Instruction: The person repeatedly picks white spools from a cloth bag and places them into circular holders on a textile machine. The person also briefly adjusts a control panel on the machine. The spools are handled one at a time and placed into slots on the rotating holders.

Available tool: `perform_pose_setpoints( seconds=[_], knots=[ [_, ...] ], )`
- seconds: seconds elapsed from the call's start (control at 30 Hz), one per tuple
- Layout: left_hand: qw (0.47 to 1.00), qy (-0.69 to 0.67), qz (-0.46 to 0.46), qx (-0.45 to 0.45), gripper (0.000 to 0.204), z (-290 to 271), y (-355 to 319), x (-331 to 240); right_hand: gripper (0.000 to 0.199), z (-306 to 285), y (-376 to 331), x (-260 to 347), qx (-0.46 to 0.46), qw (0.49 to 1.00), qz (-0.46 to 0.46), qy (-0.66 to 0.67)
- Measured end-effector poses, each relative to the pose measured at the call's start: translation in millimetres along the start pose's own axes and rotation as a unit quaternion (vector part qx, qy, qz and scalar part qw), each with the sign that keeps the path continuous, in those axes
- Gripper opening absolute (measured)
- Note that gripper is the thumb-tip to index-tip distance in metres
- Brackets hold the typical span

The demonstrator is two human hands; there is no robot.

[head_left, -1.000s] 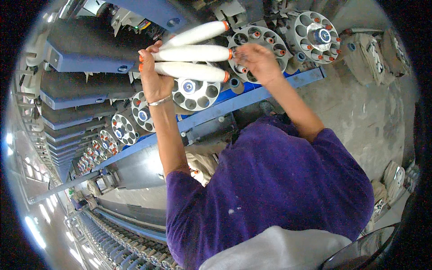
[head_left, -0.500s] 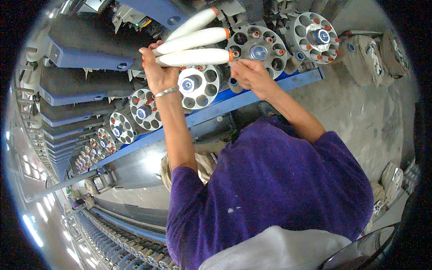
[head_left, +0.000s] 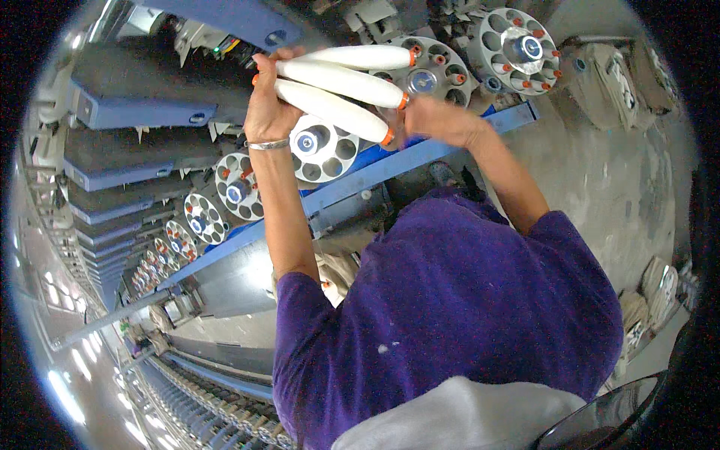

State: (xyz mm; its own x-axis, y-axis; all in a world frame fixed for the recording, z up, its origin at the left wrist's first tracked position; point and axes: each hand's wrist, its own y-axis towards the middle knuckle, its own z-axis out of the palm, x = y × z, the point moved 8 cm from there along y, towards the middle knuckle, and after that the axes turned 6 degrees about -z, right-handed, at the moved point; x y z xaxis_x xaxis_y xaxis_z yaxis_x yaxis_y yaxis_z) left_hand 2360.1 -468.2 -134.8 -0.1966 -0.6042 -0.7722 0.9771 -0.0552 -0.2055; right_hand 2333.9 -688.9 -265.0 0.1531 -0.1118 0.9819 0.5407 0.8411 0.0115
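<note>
1. Three white yarn bobbins [head_left: 341, 82] with orange tips lie stacked in a loose fan, long axes running roughly left to right, the orange ends pointing right and slightly down.
2. The left hand [head_left: 268, 112] is closed around their left ends, holding all three; a thin bracelet [head_left: 268, 144] sits on that wrist.
3. The right hand [head_left: 439, 120] is at the orange tip of the lowest bobbin, so it is the nearer hand to the free ends; whether its fingers grip that tip or only touch it cannot be told, since the hand is seen from the back.
4. Just below the bobbins stands a round grey magazine wheel [head_left: 322, 146] with open pockets; another magazine wheel [head_left: 429, 71], with orange tips in some pockets, sits just behind the bobbins' right ends.
5. More such wheels run off down a blue rail [head_left: 420, 161] to the left of the bobbins.
6. Below them all is the person's purple sleeve [head_left: 465, 315].
</note>
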Motion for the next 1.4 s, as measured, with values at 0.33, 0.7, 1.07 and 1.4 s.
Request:
perform_pose_setpoints(
  seconds=[0.33, 0.7, 1.07, 1.4],
  knots=[
    [0.849, 0.458, 0.184, 0.189, 0.016, 86, 28, 145, 0.016, -77, -121, -32, -0.35, 0.929, 0.057, 0.103],
    [0.812, 0.527, -0.148, 0.203, 0.013, 70, 19, 269, 0.021, -72, -94, 36, -0.367, 0.924, -0.104, 0.012],
    [0.586, 0.738, 0.333, 0.028, 0.01, 104, 82, 113, 0.032, -285, -260, -41, -0.617, 0.619, 0.131, -0.469],
    [0.762, 0.632, 0.14, -0.04, 0.019, -4, 100, 175, 0.029, -265, -244, 12, -0.618, 0.595, 0.021, -0.513]
  ],
)
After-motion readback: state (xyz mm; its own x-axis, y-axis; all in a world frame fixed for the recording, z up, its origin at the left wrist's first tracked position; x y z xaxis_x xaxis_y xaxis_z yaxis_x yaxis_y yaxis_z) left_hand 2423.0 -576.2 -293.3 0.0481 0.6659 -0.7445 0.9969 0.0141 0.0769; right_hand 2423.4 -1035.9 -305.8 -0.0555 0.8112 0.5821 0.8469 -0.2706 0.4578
